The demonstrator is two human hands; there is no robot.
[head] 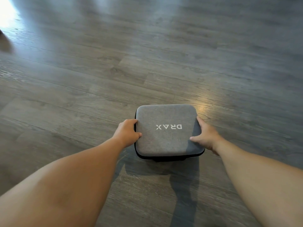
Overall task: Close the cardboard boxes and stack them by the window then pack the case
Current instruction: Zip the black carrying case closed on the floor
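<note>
A grey fabric case [167,138] with white upside-down lettering "DRAX" and a black zip edge is closed, lid up, in the middle of the view. My left hand [127,132] grips its left side, thumb on the lid and fingers curled round the edge. On the right side, my right hand [205,135] holds the case the same way, thumb lying on top. Whether the case rests on the floor or hangs just above it I cannot tell; its shadow falls toward me. No cardboard boxes are in view.
Grey wood-plank floor [98,76] fills the view all around the case. Bright light glares at the top left corner [6,12], and a dark blurred shape [4,41] sits at the left edge.
</note>
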